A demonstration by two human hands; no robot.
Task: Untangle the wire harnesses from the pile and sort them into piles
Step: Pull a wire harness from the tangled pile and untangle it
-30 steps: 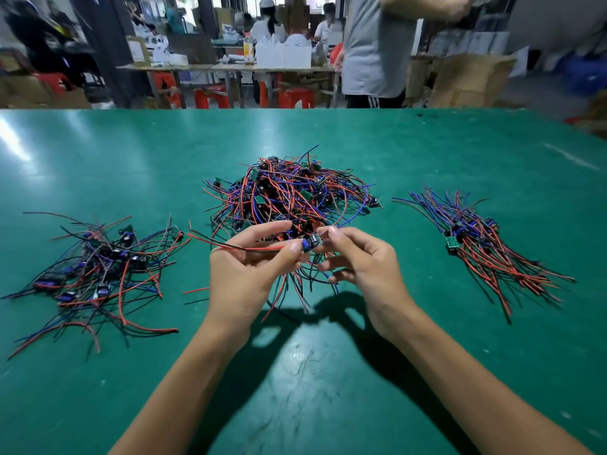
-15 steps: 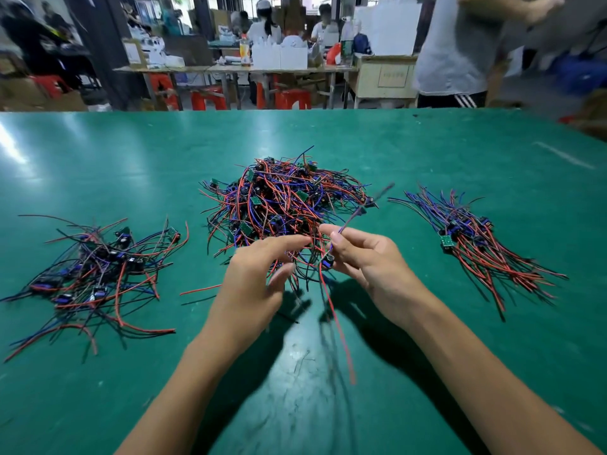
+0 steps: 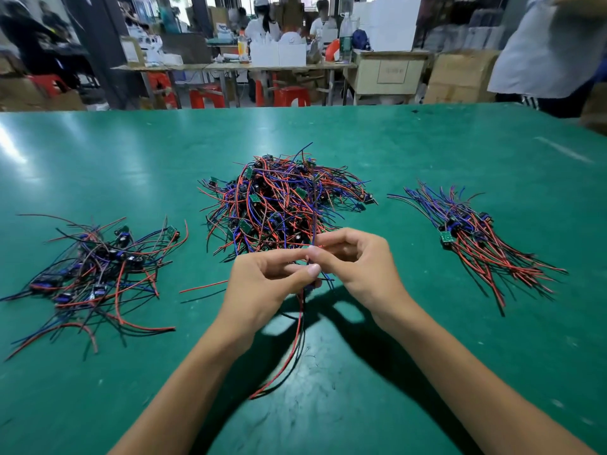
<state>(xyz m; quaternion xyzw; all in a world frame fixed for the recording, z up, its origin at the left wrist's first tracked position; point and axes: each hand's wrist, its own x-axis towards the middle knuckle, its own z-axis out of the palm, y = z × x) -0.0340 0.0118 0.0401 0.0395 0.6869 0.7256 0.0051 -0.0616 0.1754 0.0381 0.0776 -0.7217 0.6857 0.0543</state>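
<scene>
Wire harness (image 3: 299, 326) pinched between both hands' fingers (image 3: 312, 270), tails hanging below

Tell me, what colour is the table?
Green: the table has a shiny dark green top, seen in the head view, the only one.

Where your left hand (image 3: 262, 284) and right hand (image 3: 358, 261) meet, your fingers cover the grip on the harness (image 3: 300, 326), so its connector is hidden from you. Behind the central pile (image 3: 282, 201), the seated workers (image 3: 262, 24) are blurred. Right of that pile, the standing person (image 3: 551, 44) is cut off by the frame edge. The small green boards on the right pile (image 3: 476, 238) are too small to read.
</scene>
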